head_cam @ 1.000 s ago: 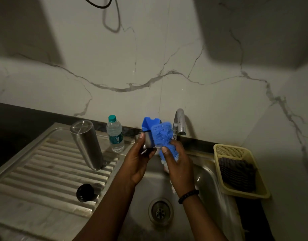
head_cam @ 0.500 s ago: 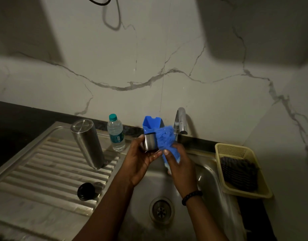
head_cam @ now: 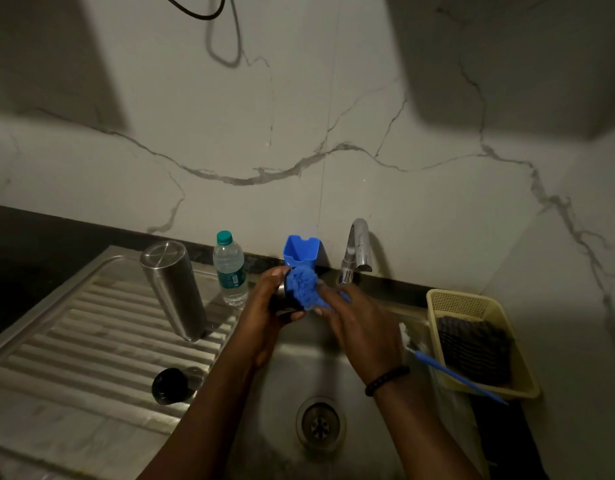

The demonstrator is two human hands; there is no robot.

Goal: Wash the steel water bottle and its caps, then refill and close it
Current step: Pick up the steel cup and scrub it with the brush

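Observation:
The steel water bottle [head_cam: 173, 287] stands upside down on the ribbed drainboard [head_cam: 74, 341], leaning a little. A black cap [head_cam: 168, 385] lies on the drainboard near the sink's left rim. Above the sink, my left hand [head_cam: 268, 315] holds a small steel cap [head_cam: 286, 301], mostly hidden by my fingers and the scrubber. My right hand [head_cam: 359, 322] presses a blue scrubber [head_cam: 303, 285] against that cap.
A steel tap [head_cam: 356, 249] stands behind the sink [head_cam: 299, 372], whose drain [head_cam: 320, 424] is below my hands. A plastic water bottle [head_cam: 230, 268] and a blue holder [head_cam: 301, 252] stand at the back. A yellow basket [head_cam: 479, 341] with a dark cloth sits right; a blue-handled brush [head_cam: 451, 374] rests by it.
My right hand has shifted right and turned, so the blue scrubber now bunches on top of the cap. The blue-handled brush at the basket has come into sight.

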